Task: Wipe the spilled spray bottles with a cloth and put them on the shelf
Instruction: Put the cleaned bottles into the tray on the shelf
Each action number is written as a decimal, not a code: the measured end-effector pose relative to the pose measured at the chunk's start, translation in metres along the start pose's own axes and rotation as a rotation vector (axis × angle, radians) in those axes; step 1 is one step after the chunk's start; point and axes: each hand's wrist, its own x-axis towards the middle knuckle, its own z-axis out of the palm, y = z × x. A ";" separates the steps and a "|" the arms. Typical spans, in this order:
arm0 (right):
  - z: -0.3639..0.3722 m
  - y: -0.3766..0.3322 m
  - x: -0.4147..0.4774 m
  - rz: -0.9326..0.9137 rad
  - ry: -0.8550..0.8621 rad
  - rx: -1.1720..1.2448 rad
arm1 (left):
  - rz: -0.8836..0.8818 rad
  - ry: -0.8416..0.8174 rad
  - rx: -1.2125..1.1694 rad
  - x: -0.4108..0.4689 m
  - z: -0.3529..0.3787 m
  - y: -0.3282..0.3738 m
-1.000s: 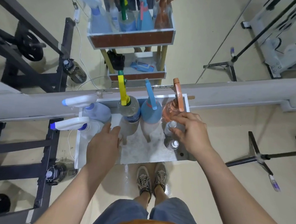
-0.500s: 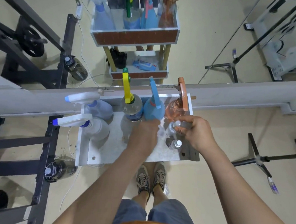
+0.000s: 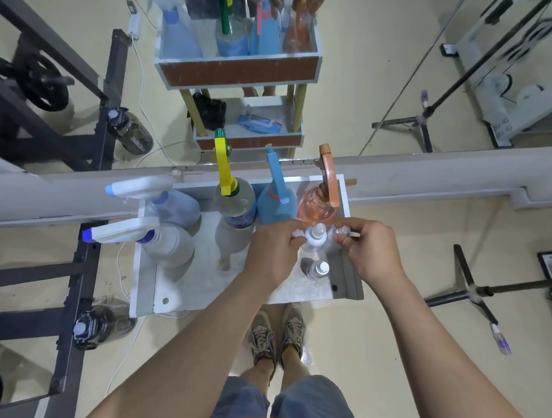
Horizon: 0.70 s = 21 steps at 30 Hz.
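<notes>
White-grey board forms the shelf top in the head view. The small white-capped bottle stands upright near its right side, just in front of the orange spray bottle. The left hand pinches it from the left with curled fingertips. The right hand pinches it from the right, thumb and forefinger closed narrowly on its shoulder. The other little bottle stands just nearer the person, apart from both hands. Along the back stand the blue spray bottle and the yellow-trigger bottle. At the left are the front white sprayer and the rear white sprayer.

The step in hand looks like wiping this small bottle. To do it well, one hand should steady the base while the other works the cloth round neck and body. Both should keep clear of the orange trigger close behind, which could tip.

No cloth is plainly visible: pale bits at the left fingertips could be cloth or nails, and I cannot tell which. Fingers hide the bottle's lower body. The mirror behind doubles the shelf, and the frame cuts off the top of the reflection.
</notes>
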 end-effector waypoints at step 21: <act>-0.005 0.007 -0.044 -0.078 0.025 0.075 | -0.065 -0.009 -0.069 0.001 -0.001 0.003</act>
